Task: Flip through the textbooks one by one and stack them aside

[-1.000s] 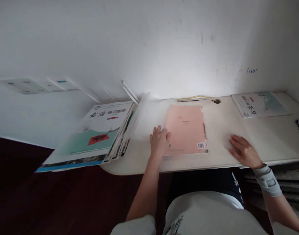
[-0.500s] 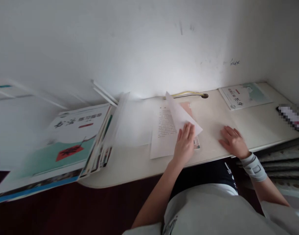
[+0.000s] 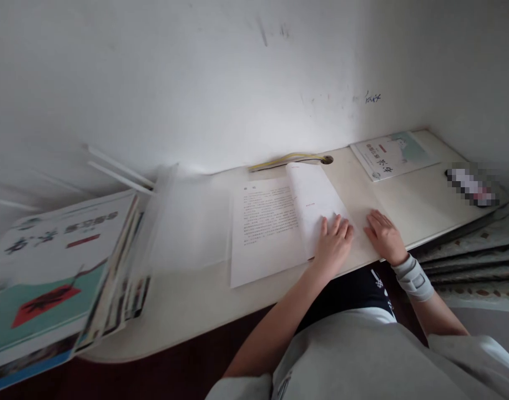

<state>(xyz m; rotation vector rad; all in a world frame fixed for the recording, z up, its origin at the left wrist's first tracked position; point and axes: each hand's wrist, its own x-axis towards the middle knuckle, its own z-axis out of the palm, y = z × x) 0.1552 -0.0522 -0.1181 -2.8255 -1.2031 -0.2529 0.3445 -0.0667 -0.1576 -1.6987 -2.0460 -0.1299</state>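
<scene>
An open book (image 3: 265, 239) with printed text lies on the white desk (image 3: 183, 311). Its right-hand page (image 3: 315, 194), nearly blank with a few small printed lines, rests on that side with a slight curve near the spine. My left hand (image 3: 335, 241) lies on the lower part of this page, fingers spread and pointing away from me. My right hand (image 3: 385, 236), with a grey wrist brace (image 3: 413, 278), rests palm down just right of the book, near the desk's front edge, holding nothing. A translucent plastic sheet (image 3: 191, 216) extends from the book's left side.
A stack of booklets (image 3: 50, 278) stands at the left, the top one green and white. Another booklet (image 3: 393, 155) lies at the back right, with a blurred-out phone-like object (image 3: 473, 186) beyond it. A yellow cable (image 3: 287, 158) runs along the wall to a desk hole (image 3: 327, 160).
The lifted page has come down onto the book's right side, my left hand moving with it. My right hand stays on the desk. The view has swung to the right.
</scene>
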